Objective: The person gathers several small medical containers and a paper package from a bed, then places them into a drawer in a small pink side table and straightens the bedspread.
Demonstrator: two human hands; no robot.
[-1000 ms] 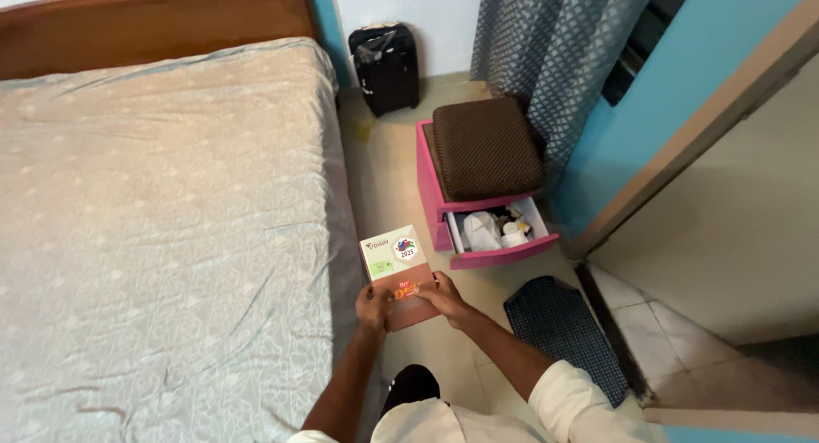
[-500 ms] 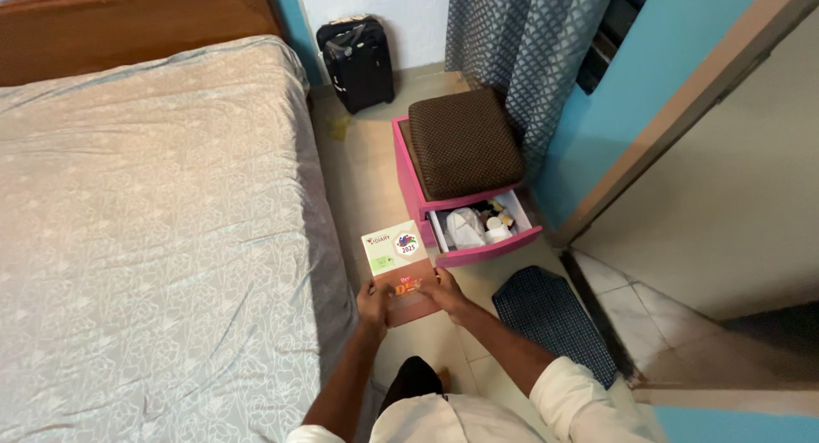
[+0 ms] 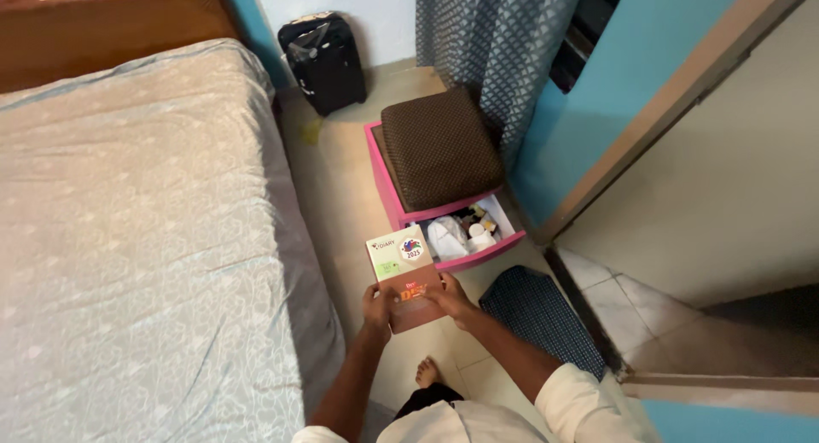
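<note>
Head view, room contents, listed as you see them from above. Item one: a diary (image 3: 405,276) with a pale upper cover and reddish-brown lower half, held out flat over the floor between the bed and the drawer unit. Your left hand (image 3: 377,309) grips its lower left corner, fingers closed on the edge; your right hand (image 3: 450,296) holds the lower right corner, fingers curled under and thumb on the cover. Item two: a pink drawer unit (image 3: 386,178) just beyond the diary, its drawer (image 3: 478,231) pulled open and showing a white cloth and small containers (too small to tell apart). Item three: a brown dotted cushion (image 3: 439,147) lying on top of the unit. Item four: a dark patterned mat (image 3: 539,317) on the floor beside your right forearm. Item five: a bed (image 3: 136,230) with a pale floral sheet, to your left. Item six: a black suitcase (image 3: 324,61) upright against the far wall, near a grey patterned curtain (image 3: 486,42). One bare foot (image 3: 426,373) shows below the diary.
</note>
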